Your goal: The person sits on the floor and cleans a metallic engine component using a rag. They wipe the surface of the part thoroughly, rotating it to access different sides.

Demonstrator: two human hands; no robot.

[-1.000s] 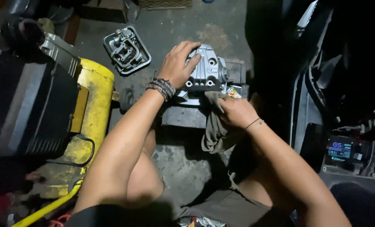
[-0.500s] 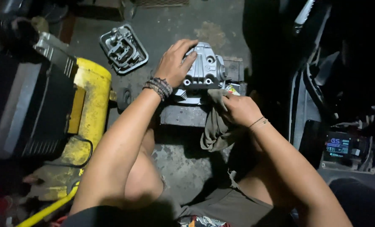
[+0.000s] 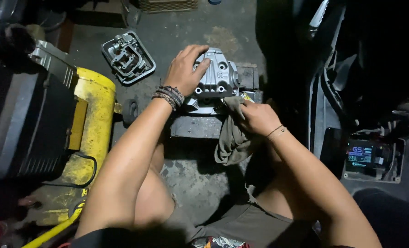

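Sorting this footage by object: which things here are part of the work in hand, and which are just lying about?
In hand:
left hand on grey metal engine part
right hand gripping rag
block under the part

Lying about:
metal cover on the floor
yellow machine
small screen

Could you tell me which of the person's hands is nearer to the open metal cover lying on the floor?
Left. The left hand rests on the engine part, just right of the metal cover; the right hand is farther right, gripping a rag.
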